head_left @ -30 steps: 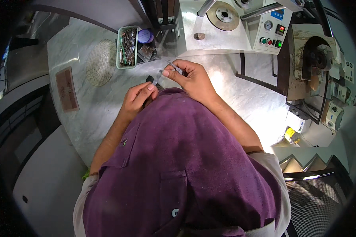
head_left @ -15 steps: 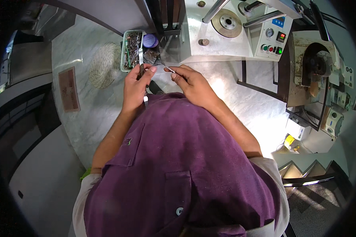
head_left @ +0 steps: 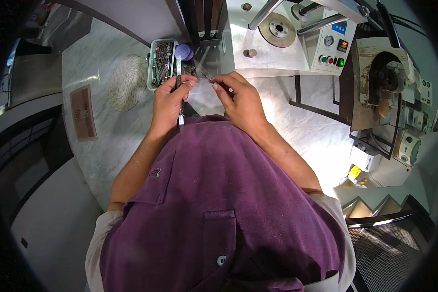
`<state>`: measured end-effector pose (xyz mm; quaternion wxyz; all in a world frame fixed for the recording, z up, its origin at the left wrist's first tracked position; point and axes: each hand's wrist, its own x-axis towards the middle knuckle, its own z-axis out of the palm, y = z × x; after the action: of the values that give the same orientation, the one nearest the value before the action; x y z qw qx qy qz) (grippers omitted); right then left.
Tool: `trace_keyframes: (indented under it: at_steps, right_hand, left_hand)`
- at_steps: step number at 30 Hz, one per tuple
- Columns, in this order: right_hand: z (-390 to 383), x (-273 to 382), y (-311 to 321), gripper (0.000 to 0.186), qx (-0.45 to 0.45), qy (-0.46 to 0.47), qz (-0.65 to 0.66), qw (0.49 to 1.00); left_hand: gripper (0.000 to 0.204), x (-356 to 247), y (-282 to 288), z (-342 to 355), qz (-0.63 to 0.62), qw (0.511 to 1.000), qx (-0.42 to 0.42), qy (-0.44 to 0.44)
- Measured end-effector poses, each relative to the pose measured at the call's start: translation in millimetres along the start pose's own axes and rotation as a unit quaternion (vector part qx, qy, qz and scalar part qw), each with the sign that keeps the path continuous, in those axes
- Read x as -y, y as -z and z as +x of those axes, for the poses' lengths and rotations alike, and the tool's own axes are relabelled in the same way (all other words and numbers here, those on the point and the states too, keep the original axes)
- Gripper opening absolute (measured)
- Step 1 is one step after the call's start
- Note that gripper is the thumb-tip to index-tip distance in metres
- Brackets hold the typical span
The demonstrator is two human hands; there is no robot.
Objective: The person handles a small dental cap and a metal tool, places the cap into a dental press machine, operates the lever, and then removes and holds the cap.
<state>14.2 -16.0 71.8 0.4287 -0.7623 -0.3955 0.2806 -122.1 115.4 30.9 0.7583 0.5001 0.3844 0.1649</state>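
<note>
My left hand (head_left: 167, 106) is closed around a long, flat metal tool (head_left: 178, 68) with bright ends and a dark middle. It stands roughly upright in the view, one end toward the bin and the other near my apron. A little to the right, my right hand (head_left: 241, 101) pinches a thin, pointed metal tool (head_left: 207, 77) whose tip points up and left. Its exact kind is too small to make out. The fingertips of both hands are close together but apart. Beyond my left hand sits a pale green bin (head_left: 152, 56) filled with several small tools.
A round purple container (head_left: 184, 50) stands beside the bin. A white machine (head_left: 267, 61) with a round metal plate and control panel is ahead right. On the floor lie a round woven mat (head_left: 126, 82) and a brown rectangular panel (head_left: 83, 113). Another machine (head_left: 360, 87) stands far right.
The pointed tool in my right hand has turned to a steeper slant, and that hand has shifted slightly right. The left hand's tool has tilted slightly right at its far end.
</note>
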Motion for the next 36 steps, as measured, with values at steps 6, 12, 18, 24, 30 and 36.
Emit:
trace_keyframes:
  at_steps: [6,12,18,24,30,36]
  right_hand:
    - [7.6,-0.1,4.5,0.022,-0.072,-0.043,0.112,0.990]
    - [16.6,2.9,-6.7,0.020,-0.084,-0.031,0.262,0.961]
    - [15.4,19.6,-28.3,0.016,-0.051,-0.008,0.243,0.969]
    - [2.8,21.7,-33.4,0.019,-0.072,0.003,0.139,0.988]
    - [-3.1,31.0,-15.6,0.026,-0.266,0.128,0.011,0.955]
    - [-28.2,-36.3,1.3,0.037,-0.058,0.013,0.340,0.939]
  left_hand:
    - [0.029,-7.8,4.9,4.2,-0.008,0.999,-0.011,0.029]
    - [0.058,-4.3,0.9,2.6,-0.039,0.999,-0.001,-0.025]
    - [0.062,-24.6,1.8,-11.4,0.085,0.968,0.238,0.004]
    - [0.036,-8.6,8.6,-8.6,0.087,0.961,0.261,0.018]
    - [0.032,9.7,4.3,3.7,-0.059,0.976,0.198,0.068]
    - [0.026,-24.8,-34.5,33.0,-0.384,0.878,0.253,0.131]
